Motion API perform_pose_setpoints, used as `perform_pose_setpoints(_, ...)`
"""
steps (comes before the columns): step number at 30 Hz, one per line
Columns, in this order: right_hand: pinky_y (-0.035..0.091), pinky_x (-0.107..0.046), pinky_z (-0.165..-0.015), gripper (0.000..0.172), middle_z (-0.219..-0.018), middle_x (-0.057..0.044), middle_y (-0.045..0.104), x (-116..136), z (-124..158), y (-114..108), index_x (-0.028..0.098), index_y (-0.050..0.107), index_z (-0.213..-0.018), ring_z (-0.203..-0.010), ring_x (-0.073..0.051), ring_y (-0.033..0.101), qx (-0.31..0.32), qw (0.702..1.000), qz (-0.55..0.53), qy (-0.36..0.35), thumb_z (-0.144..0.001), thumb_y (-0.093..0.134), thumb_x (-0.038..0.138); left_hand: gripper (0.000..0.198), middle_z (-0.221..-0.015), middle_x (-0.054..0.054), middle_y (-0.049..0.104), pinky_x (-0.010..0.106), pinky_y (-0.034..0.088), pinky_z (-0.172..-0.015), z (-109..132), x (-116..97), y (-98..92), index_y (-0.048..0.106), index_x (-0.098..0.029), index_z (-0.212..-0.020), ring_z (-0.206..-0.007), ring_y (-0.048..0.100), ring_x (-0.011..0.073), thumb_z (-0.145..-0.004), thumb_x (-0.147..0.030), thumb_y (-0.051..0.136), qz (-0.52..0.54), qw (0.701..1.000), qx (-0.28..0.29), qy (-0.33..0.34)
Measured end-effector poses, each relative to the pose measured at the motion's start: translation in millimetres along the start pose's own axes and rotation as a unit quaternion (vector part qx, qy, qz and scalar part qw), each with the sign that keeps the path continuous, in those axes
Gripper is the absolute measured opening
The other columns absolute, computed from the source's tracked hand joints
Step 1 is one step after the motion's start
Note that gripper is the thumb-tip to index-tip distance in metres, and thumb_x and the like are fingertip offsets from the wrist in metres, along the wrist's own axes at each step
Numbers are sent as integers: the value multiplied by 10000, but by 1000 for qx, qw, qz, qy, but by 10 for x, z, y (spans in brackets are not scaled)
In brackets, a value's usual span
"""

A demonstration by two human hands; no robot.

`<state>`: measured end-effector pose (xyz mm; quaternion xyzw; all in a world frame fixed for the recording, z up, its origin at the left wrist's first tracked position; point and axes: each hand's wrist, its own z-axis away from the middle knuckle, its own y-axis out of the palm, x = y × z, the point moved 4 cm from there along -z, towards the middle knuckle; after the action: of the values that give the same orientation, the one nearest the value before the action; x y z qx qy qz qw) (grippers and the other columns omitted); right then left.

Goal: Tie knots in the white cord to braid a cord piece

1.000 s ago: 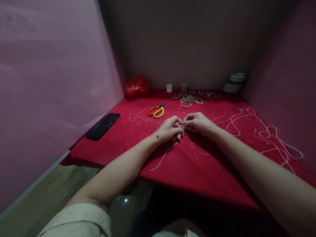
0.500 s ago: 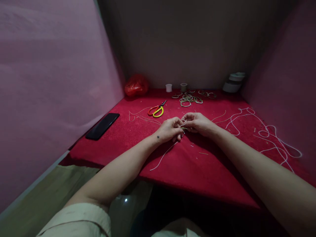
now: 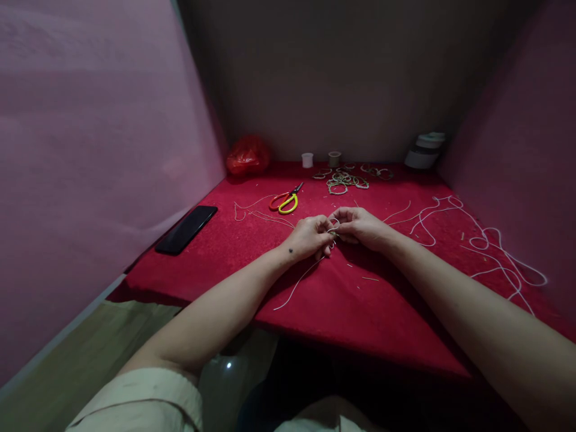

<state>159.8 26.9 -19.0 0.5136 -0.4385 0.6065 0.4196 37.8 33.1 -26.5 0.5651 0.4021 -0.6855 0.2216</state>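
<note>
Both hands meet over the middle of the red cloth. My left hand [image 3: 312, 236] is closed, thumb and fingers pinching thin cord; one pale cord end [image 3: 299, 284] trails from under it toward the table's front edge. Opposite it, my right hand [image 3: 359, 227] pinches the same work, a small loop of white cord [image 3: 333, 223] standing between the fingertips. A bit of green cord shows there too, mostly hidden by the fingers. Other strands [image 3: 272, 217] run out to the left behind my left hand, and a few [image 3: 398, 212] emerge behind my right wrist.
Red-and-yellow scissors [image 3: 288, 201] lie beyond my left hand. Knotted cord bracelets [image 3: 344, 180] are heaped at the back, near two small spools [image 3: 334, 159]. A red plastic bag [image 3: 249, 156], a black phone [image 3: 187, 230], a lidded container [image 3: 425, 151] and loose white cord [image 3: 499, 252] surround the work.
The fingers have shifted slightly around the cord, and the small white loop between them looks a bit larger. Both hands stay in nearly the same place.
</note>
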Motion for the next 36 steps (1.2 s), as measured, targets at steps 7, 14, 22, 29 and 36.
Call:
perform_pose_setpoints(7,192,-193,-366,178,-411,74,414,-15,-14,14,181,481,-773,-352,-59,321,-2,1000,18,18,-639,514,69,72,-461,-38,559,155,318,-316,-50,67,17,461,-169,-774,-308,477,78,-755,-114,504,-3,1000,-17,-10)
perform_pose_setpoints(14,232,-194,-375,183,-459,69,429,20,-9,15,172,491,-794,-373,-61,344,-16,996,87,6,-654,498,54,164,-419,-67,515,154,342,-331,-84,105,63,438,-176,-774,-323,495,94,-685,-43,475,26,998,-46,-30)
perform_pose_setpoints(22,255,-197,-375,144,-491,50,445,-35,0,14,173,502,-779,-394,-68,361,-11,995,100,-5,-671,486,79,221,-426,-67,504,161,335,-323,-43,25,68,455,-169,-739,-327,485,97,-616,13,435,38,995,-70,-51)
perform_pose_setpoints(29,388,-238,-572,205,-682,-34,595,172,68,-240,156,579,-744,-605,-123,514,-193,915,331,-129,-633,449,43,253,-404,-84,482,155,327,-323,-26,-12,80,450,-166,-739,-310,465,87,-609,49,422,59,994,-72,-58)
perform_pose_setpoints(36,301,-257,-505,160,-637,-48,644,199,457,116,179,642,-665,-557,-149,536,-87,815,565,-99,-734,513,245,255,-387,-77,491,167,338,-313,-60,47,71,447,-167,-751,-303,466,101,-605,41,442,73,995,-57,-47)
